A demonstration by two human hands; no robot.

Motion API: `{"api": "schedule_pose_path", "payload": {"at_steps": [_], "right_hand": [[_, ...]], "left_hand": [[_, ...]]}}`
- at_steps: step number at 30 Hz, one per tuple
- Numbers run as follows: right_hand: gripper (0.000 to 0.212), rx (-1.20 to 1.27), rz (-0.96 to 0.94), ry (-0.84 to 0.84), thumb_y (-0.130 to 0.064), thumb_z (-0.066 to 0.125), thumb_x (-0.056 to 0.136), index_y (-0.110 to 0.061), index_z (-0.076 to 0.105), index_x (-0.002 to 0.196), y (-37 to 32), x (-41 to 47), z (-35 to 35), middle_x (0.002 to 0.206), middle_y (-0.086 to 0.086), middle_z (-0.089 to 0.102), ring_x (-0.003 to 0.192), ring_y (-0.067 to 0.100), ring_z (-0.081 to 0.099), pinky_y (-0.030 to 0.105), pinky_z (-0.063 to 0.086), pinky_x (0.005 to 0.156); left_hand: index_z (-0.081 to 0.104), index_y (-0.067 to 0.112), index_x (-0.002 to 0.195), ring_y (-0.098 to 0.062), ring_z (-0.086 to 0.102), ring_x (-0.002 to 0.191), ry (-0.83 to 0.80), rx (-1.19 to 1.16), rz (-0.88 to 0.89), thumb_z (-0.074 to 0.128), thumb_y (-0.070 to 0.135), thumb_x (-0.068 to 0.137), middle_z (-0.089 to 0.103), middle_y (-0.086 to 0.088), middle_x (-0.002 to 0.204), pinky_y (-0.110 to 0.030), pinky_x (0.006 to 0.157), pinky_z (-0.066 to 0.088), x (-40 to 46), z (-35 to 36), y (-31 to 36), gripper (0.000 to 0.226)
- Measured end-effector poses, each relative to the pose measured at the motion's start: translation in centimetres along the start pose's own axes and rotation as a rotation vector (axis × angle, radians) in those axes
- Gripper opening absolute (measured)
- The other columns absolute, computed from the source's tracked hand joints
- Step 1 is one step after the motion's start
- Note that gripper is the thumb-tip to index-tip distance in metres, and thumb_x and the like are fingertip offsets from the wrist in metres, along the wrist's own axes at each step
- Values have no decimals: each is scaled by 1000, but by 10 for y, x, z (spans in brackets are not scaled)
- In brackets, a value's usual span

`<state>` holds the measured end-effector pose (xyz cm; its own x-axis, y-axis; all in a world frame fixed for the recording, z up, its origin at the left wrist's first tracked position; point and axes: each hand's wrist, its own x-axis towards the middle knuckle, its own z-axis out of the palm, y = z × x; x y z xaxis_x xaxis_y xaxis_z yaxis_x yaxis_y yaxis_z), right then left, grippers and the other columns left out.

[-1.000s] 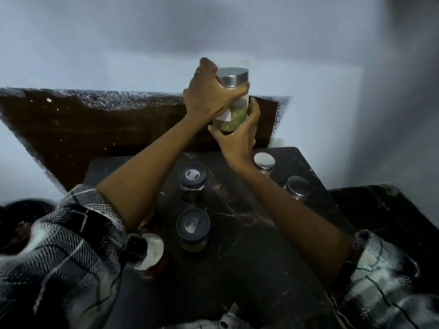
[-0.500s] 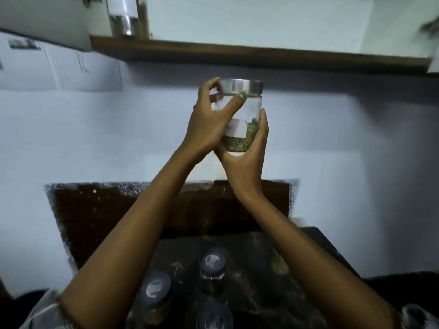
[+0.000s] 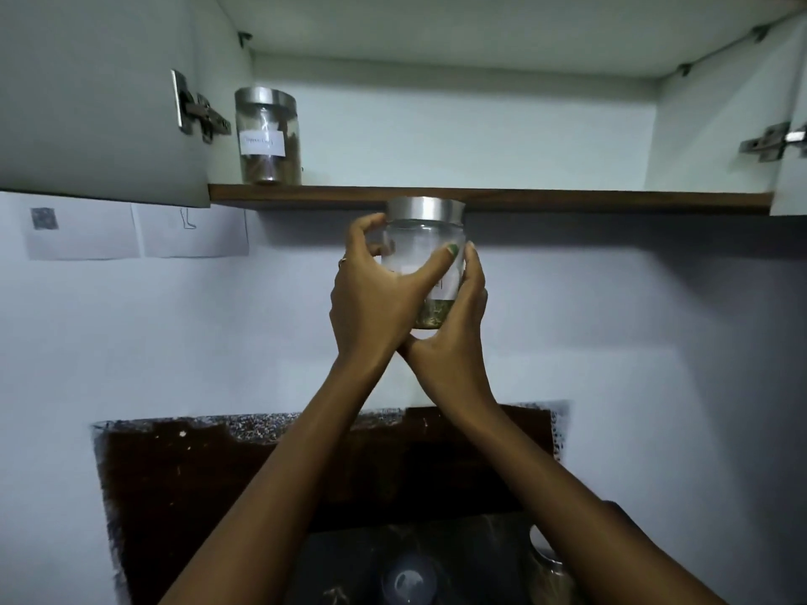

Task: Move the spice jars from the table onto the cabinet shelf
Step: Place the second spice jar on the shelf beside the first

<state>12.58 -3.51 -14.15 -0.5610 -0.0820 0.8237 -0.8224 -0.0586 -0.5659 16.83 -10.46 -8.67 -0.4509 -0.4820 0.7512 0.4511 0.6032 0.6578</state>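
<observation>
A glass spice jar [image 3: 422, 238] with a steel lid and green herbs at its bottom is held up in front of the wall, its lid level with the front edge of the cabinet shelf [image 3: 567, 199]. My left hand [image 3: 375, 294] wraps its left side and front. My right hand [image 3: 454, 325] cups its right side and base. On the shelf's left end stands another steel-lidded jar [image 3: 267, 137] with a white label. Two more jars show blurred at the bottom, a dark-lidded jar [image 3: 408, 580] and a steel-lidded jar [image 3: 548, 569], on the dark table [image 3: 480, 556].
The cabinet is open, with a door [image 3: 100, 102] swung out at the left and another door [image 3: 792, 124] at the right, hinges showing. Most of the shelf right of the standing jar is bare. Two paper sheets [image 3: 135, 231] are stuck on the wall.
Both hands have lifted the herb jar from above the table up to the shelf edge. The view has tilted up, so the open cabinet shows and most table jars have dropped out of sight.
</observation>
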Motion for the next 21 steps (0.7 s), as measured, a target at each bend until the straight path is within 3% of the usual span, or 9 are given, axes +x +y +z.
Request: {"api": "schedule_pose_path", "payload": {"at_steps": [2,4,9,12,14,16,19,21], "right_hand": [[112,-1,-15,11,-10,79,70,-26,1,148,3,4,3,123,-43,11,114,-31,21,-4,36,82],[113,7,-17,24,-10,79,72,-27,-1,149,5,8,5,117,-47,10,111,-28,29,1,40,81],[112,-64,-51,26,-16,78,73,-25,-3,150,6,12,12,120,-42,12,107,-33,29,-3,37,80],[110,-82,-72,0,-15,78,73,-25,-1,150,3,16,16,126,-28,23,104,-30,37,4,43,81],[110,-99,-100,-9,-18,77,74,-24,-1,150,-1,23,20,128,-21,27,103,-26,43,19,52,82],[109,-133,-153,26,-35,75,73,-25,-1,150,-8,34,25,134,-12,31,110,-21,40,29,53,88],[105,-182,-220,82,-51,69,73,-28,-1,148,-19,62,37,136,-24,26,120,-19,27,35,39,102],[106,-203,-238,96,-52,67,73,-26,-3,148,-27,83,46,145,-12,26,127,-6,26,38,32,104]], "left_hand": [[46,29,127,-7,63,92,-21,-29,19,75,52,71,59,12,112,-19,73,51,1,-3,0,67],[46,29,131,3,62,89,-73,-69,37,73,47,75,59,15,115,-13,73,52,2,-8,-2,64],[37,31,139,26,50,89,-175,-118,67,73,33,79,42,42,103,2,70,42,1,-20,-8,70],[30,27,144,36,45,82,-200,-122,79,72,26,81,38,43,100,6,65,38,2,-25,-13,76],[25,27,148,27,49,92,-205,-120,92,73,28,81,45,35,111,1,75,42,6,-27,-16,83],[21,29,150,21,46,103,-198,-111,103,72,28,81,44,19,126,-3,85,44,10,-30,-17,85],[23,28,148,18,44,108,-186,-93,130,69,21,83,42,12,132,-1,88,39,27,-37,-21,80],[27,24,148,6,48,114,-168,-94,138,67,19,85,41,12,136,-2,90,40,46,-41,-23,76]]}}
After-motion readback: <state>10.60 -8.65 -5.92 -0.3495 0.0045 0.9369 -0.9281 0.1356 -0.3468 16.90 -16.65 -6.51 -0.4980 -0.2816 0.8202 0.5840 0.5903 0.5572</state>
